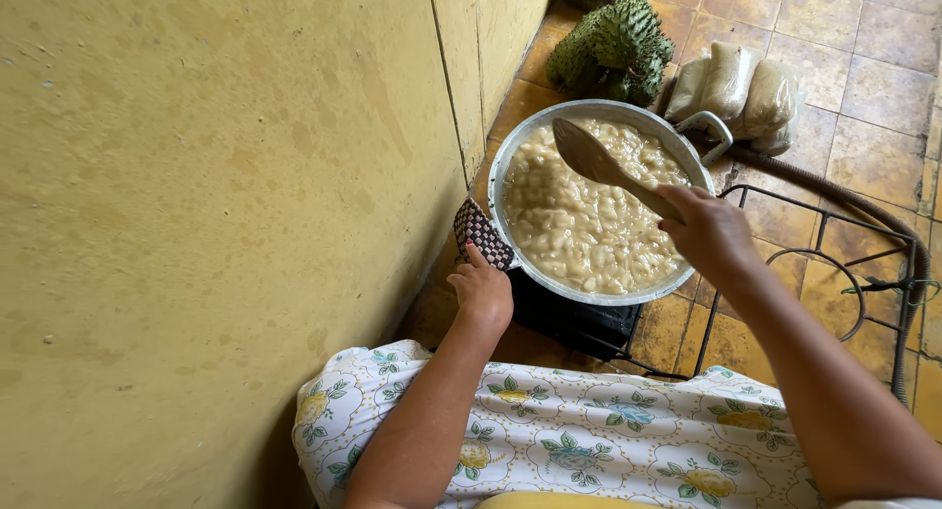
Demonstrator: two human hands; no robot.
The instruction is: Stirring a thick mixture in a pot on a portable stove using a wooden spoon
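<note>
Lap cloth [589, 440]: floral fabric, white w/ yellow + teal flowers, closest to camera, across bottom of view.
Left hand [483, 291]: grip pinched on checkered pot holder [479, 232], which sits against near-left rim of the pot, next to yellow wall [216, 224].
Right hand [708, 232]: grip closed round handle of wooden spoon [601, 163]; spoon bowl raised over the food, tilted, pointing far-left.
Pot [510, 156]: wide metal pan, loop handle [708, 124] on far-right side; sits on dark burner [574, 322] at floor level, just in front of the knees.
Contents [579, 224]: pale, lumpy pieces in whitish liquid, filling the pot nearly to rim.
Wire stand [834, 264]: black metal frame w/ ring, right of pot, on tiled floor [883, 57].
Hose [863, 210]: dark, runs along floor behind stand.
Bags [736, 87]: clear packs of pale stuff, beyond pot, far-right.
Spiky fruit [613, 43]: green, bumpy, farthest back, near wall base.
</note>
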